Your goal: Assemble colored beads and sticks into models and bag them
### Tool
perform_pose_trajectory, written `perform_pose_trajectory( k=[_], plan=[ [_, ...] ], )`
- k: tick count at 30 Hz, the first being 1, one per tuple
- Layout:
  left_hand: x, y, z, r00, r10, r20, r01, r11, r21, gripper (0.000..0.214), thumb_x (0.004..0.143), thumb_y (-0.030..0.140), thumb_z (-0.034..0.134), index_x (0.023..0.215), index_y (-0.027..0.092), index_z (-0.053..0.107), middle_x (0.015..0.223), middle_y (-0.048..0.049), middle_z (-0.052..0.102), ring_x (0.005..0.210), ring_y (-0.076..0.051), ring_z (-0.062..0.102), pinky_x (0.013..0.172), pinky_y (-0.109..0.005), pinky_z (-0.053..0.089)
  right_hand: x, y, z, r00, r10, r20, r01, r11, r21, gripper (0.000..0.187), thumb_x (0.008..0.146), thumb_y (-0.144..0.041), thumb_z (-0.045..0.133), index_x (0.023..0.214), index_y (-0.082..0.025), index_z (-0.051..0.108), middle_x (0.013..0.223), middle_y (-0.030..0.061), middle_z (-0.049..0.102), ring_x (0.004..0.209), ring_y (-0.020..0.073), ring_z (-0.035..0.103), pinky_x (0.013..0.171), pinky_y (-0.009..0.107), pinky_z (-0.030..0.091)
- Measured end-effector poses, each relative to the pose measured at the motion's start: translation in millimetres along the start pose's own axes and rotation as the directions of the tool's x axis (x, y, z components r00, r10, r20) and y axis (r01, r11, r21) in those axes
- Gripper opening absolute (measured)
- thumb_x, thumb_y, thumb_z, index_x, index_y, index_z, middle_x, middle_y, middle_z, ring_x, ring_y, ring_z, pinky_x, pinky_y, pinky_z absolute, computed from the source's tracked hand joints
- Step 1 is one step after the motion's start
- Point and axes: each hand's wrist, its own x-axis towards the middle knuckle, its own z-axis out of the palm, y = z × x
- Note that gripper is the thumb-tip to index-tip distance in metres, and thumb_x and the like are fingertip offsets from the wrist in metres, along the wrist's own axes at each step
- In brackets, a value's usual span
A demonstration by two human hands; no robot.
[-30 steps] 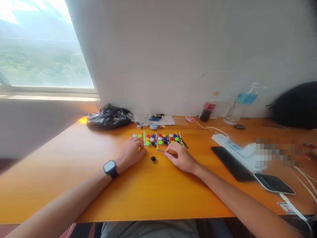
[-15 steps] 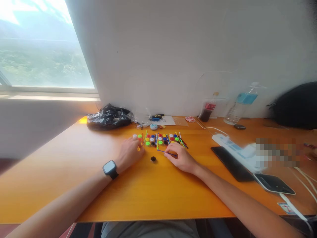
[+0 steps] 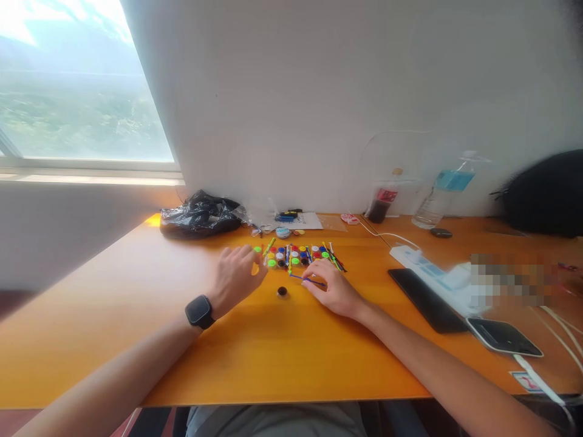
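Note:
A cluster of small coloured caps and thin coloured sticks (image 3: 298, 255) lies on the orange table (image 3: 273, 352) near its far middle. My left hand (image 3: 237, 273), with a black watch on the wrist, is closed in a pinch at the cluster's left end, on a thin green-yellow stick (image 3: 268, 247) that tilts up from its fingertips. My right hand (image 3: 334, 290) rests on the table with curled fingers pinching a thin blue stick (image 3: 307, 280). A single black cap (image 3: 282, 292) sits alone between the two hands.
A black plastic bag (image 3: 200, 215) lies at the back left. Papers and small items sit by the wall. Two bottles (image 3: 437, 197), a power strip (image 3: 428, 264), a dark tablet (image 3: 426, 300), a phone (image 3: 503, 335) and cables fill the right side. A black bag (image 3: 546, 194) rests far right.
My left hand has lifted slightly and shifted left, tilting the green-yellow stick. My right hand has stayed put on the blue stick.

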Motion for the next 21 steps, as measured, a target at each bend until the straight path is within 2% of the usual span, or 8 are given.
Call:
perform_pose_trajectory(
  k=[5,8,11,13,15,17,19,21],
  plan=[
    [-1.5,5.1,0.0,0.997,0.071,0.039,-0.063,0.980,-0.188,0.013,0.100,0.023,0.048,0.091,0.021,0.056,0.089,-0.0056,0.064,0.074,-0.019,0.057,0.072,-0.035,0.040,0.0,3.9,-0.1,0.998,0.017,0.053,-0.018,1.000,0.022,0.009,0.094,-0.017,0.066,0.089,-0.024,0.070,0.094,0.0045,0.072,0.095,0.0236,0.063,0.090,0.040,0.049],
    [-3.1,8.0,-1.8,0.983,0.154,0.101,-0.103,0.915,-0.390,0.014,0.104,0.023,0.041,0.096,0.021,0.053,0.091,-0.0061,0.062,0.079,-0.020,0.057,0.072,-0.032,0.043,0.9,8.7,-0.3,0.998,0.020,0.055,-0.021,1.000,0.018,0.011,0.093,-0.016,0.067,0.086,-0.024,0.070,0.093,0.0045,0.072,0.095,0.0235,0.064,0.091,0.040,0.050],
    [-4.5,10.5,-6.8,0.964,0.202,0.173,-0.079,0.838,-0.540,0.016,0.105,0.023,0.038,0.095,0.022,0.051,0.090,-0.0052,0.062,0.079,-0.019,0.057,0.072,-0.031,0.045,1.3,10.8,-1.7,0.999,0.029,0.026,-0.029,0.999,-0.018,0.010,0.091,-0.016,0.067,0.085,-0.024,0.068,0.091,0.0046,0.072,0.094,0.0246,0.065,0.091,0.042,0.051],
    [-4.9,11.6,-10.3,0.942,0.247,0.227,-0.068,0.803,-0.592,0.016,0.104,0.023,0.039,0.093,0.022,0.051,0.089,-0.0048,0.062,0.077,-0.018,0.056,0.071,-0.031,0.045,0.7,8.1,-3.7,0.997,0.062,-0.046,-0.063,0.998,-0.023,0.008,0.090,-0.019,0.069,0.096,-0.024,0.068,0.098,0.0057,0.072,0.097,0.0258,0.065,0.094,0.044,0.051],
    [-5.1,12.0,-12.8,0.921,0.280,0.272,-0.061,0.791,-0.608,0.018,0.103,0.023,0.038,0.090,0.022,0.050,0.086,-0.0041,0.061,0.073,-0.018,0.054,0.069,-0.031,0.044,-0.6,1.7,-6.0,0.991,0.092,-0.098,-0.089,0.996,0.030,0.030,0.089,-0.026,0.073,0.117,-0.026,0.064,0.109,0.0074,0.070,0.102,0.0265,0.065,0.095,0.044,0.053],
    [-5.4,12.0,-13.6,0.906,0.297,0.301,-0.056,0.790,-0.610,0.019,0.102,0.022,0.036,0.088,0.022,0.048,0.084,-0.0036,0.060,0.071,-0.018,0.051,0.069,-0.032,0.044,-2.1,-6.6,-6.9,0.994,0.088,-0.061,-0.080,0.990,0.118,0.051,0.088,-0.032,0.076,0.135,-0.030,0.056,0.117,0.0081,0.068,0.106,0.0260,0.065,0.094,0.042,0.055],
    [-5.9,11.7,-13.3,0.893,0.322,0.314,-0.064,0.782,-0.620,0.018,0.101,0.022,0.035,0.087,0.022,0.046,0.083,-0.0031,0.059,0.070,-0.018,0.049,0.069,-0.032,0.043,-3.4,-13.7,-5.2,0.998,0.055,0.016,-0.057,0.981,0.188,0.051,0.092,-0.035,0.073,0.139,-0.032,0.055,0.119,0.0072,0.068,0.107,0.0243,0.065,0.091,0.038,0.055],
    [-6.7,11.3,-12.6,0.885,0.345,0.313,-0.075,0.768,-0.636,0.016,0.098,0.021,0.035,0.086,0.022,0.045,0.081,-0.0025,0.058,0.069,-0.018,0.047,0.068,-0.032,0.042,-4.2,-17.5,-0.7,0.998,0.045,0.045,-0.053,0.974,0.219,0.038,0.098,-0.033,0.065,0.136,-0.031,0.059,0.115,0.0062,0.068,0.104,0.0224,0.065,0.089,0.036,0.054]
  ],
)
